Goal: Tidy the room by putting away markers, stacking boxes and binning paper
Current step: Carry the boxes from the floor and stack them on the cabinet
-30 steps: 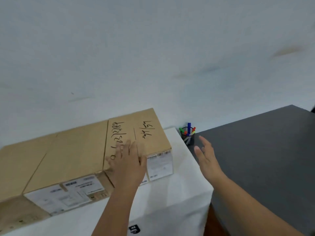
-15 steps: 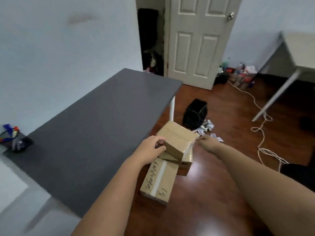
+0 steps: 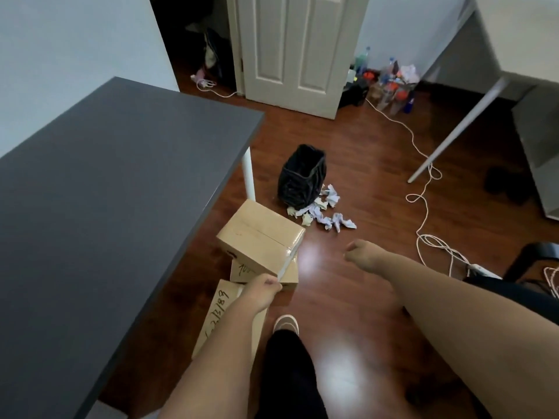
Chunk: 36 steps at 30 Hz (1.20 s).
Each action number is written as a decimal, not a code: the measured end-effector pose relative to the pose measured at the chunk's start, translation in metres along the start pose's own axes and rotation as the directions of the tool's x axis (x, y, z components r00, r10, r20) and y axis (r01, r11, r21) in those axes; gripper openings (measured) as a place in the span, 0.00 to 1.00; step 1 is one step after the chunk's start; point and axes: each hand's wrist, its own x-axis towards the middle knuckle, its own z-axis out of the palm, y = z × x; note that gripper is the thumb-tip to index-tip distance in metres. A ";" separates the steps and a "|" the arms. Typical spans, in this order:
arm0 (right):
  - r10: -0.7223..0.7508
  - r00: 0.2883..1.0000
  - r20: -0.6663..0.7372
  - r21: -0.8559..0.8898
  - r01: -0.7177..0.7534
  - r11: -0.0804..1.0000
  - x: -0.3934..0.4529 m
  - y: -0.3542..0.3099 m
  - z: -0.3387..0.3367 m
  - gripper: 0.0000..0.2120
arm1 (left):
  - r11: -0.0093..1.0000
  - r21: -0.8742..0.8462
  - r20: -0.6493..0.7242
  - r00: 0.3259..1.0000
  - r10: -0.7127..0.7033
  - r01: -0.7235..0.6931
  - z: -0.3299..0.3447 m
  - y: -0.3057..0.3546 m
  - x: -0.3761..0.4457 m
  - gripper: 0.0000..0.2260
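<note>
Three brown cardboard boxes lie on the wooden floor by the dark grey table [image 3: 106, 176]. The top box [image 3: 260, 234] sits tilted on a second box [image 3: 289, 275]. A long flat box with handwriting [image 3: 223, 306] lies nearer to me. My left hand [image 3: 262, 293] is curled into a fist against the top box's near corner. My right hand [image 3: 360, 252] hangs loosely curled over bare floor to the right, holding nothing. A black bin bag [image 3: 302, 176] stands beyond the boxes, with crumpled paper [image 3: 322, 211] scattered at its foot.
The white table leg [image 3: 248, 173] stands just behind the boxes. A white cable [image 3: 423, 204] snakes across the floor on the right. Bottles [image 3: 390, 83] cluster by the white door [image 3: 293, 49]. A second table's leg [image 3: 453, 131] slants at the right. My shoe [image 3: 286, 322] is beside the flat box.
The view swung from boxes on a white surface to the floor. Half a second ago both hands were at the top box; now the right has moved off and the left is at its near corner.
</note>
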 end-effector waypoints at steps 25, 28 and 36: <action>0.002 0.977 0.215 0.352 -0.079 0.933 0.440 -0.017 0.145 0.28 | 0.253 -0.923 0.061 0.757 -0.651 0.291 0.109 -0.096 0.355 0.29; -0.064 0.987 0.144 0.395 0.002 0.919 0.421 -0.035 0.129 0.18 | 0.165 -0.971 0.019 0.740 -0.672 0.174 0.092 -0.084 0.332 0.26; -0.428 0.903 0.040 0.329 0.392 0.859 0.246 -0.130 0.009 0.21 | 0.256 -0.966 -0.194 0.783 -0.591 -0.046 0.016 0.006 0.169 0.29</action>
